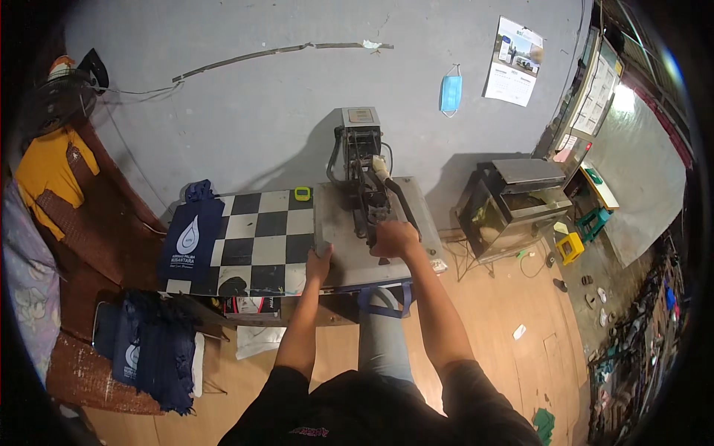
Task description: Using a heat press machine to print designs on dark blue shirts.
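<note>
A heat press with a broad grey plate (343, 234) stands on the table before me. My right hand (395, 240) is closed around the front of its lever handle (406, 207). At the plate's left edge is my left hand (319, 263), thumb raised; its grip there is not clear. Dark blue fabric straps (384, 310) hang out below the front of the press, over my knee. To the left, a navy tote bag (189, 240) with a white drop print and writing lies flat on the black-and-white checkered tabletop (270, 220).
A yellow-green timer (302, 193) sits by the plate's back left corner. More navy bags (159, 351) are piled low at left. Right of the table stands a glass tank (502, 217) on a metal stand. A fan (58, 103) is at the far left.
</note>
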Available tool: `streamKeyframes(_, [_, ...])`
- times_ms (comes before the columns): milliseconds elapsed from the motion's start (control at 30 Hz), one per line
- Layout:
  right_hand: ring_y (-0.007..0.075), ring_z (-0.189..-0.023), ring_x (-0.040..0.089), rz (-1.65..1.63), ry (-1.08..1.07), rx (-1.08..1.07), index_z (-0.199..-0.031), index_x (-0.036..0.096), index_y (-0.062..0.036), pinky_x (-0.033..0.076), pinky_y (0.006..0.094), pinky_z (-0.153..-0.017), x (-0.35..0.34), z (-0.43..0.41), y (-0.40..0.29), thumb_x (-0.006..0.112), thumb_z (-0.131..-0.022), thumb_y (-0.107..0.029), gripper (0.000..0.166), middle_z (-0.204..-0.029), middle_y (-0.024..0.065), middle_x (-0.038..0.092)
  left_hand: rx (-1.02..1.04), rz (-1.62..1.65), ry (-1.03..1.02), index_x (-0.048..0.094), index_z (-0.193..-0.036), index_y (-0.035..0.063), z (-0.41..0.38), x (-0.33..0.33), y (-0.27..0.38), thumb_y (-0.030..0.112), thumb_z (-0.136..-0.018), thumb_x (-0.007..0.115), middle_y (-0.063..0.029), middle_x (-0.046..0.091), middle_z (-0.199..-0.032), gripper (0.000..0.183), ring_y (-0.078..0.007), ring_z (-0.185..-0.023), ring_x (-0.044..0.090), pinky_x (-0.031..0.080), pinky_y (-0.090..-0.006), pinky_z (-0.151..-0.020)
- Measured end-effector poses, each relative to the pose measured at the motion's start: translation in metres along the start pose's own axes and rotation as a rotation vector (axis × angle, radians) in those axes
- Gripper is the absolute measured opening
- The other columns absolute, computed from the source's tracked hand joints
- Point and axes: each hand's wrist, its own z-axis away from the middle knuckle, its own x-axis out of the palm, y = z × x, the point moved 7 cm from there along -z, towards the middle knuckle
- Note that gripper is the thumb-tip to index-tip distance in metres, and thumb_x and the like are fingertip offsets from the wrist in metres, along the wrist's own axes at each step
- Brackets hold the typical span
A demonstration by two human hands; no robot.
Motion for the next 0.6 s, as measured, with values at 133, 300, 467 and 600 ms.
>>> streamKeyframes(133, [0.0312, -0.089, 0.069, -0.002, -0.03, -0.001, -0.084, 0.073, -0.0057, 0.055, 0.0399, -0.08, -0.001, 0.003, 0.002, 0.061, -0.064, -0.026, 0.031, -0.09, 0.0185, 0.071, 0.003, 0.019, -0.015, 0.048, -0.127, -0.0064, 0.007, 0.002, 0.011, 0.061, -0.081, 0.065, -0.0264, 0.057, -0.124, 0.083, -0.0384, -0.116, 0.055, 0.043, -0.0422, -0.095])
streamKeyframes(300, [0.0314, -0.089, 0.069, -0.009, -0.024, 0.001, -0.084, 0.073, -0.0057, 0.055, 0.0406, -0.079, 0.006, -0.002, 0.008, 0.061, -0.064, -0.026, 0.031, -0.09, 0.0185, 0.071, 0.033, 0.009, -0.003, 0.046, -0.127, -0.0107, 0.013, 0.001, 0.02, 0.063, -0.08, 0.063, -0.0332, 0.055, -0.123, 0.089, -0.0446, -0.116, 0.054, 0.043, -0.0453, -0.096])
streamKeyframes(467, [0.0315, -0.089, 0.069, -0.004, 0.003, -0.026, -0.083, 0.073, -0.0058, 0.056, 0.0406, -0.078, 0.005, -0.004, 0.002, 0.061, -0.063, -0.027, 0.031, -0.09, 0.0184, 0.071, 0.013, 0.041, -0.017, 0.047, -0.125, -0.0105, 0.008, -0.004, 0.015, 0.063, -0.079, 0.065, -0.0316, 0.057, -0.121, 0.088, -0.0437, -0.116, 0.055, 0.044, -0.0446, -0.096])
streamKeyframes(600, [0.0315, -0.088, 0.07, 0.005, 0.022, -0.022, -0.082, 0.073, -0.0061, 0.056, 0.0403, -0.078, 0.005, -0.004, 0.005, 0.061, -0.063, -0.027, 0.031, -0.089, 0.0183, 0.071, 0.004, 0.03, -0.007, 0.048, -0.124, -0.0104, 0.011, -0.001, 0.017, 0.062, -0.079, 0.065, -0.0312, 0.058, -0.119, 0.087, -0.0434, -0.115, 0.055, 0.044, -0.0443, -0.095])
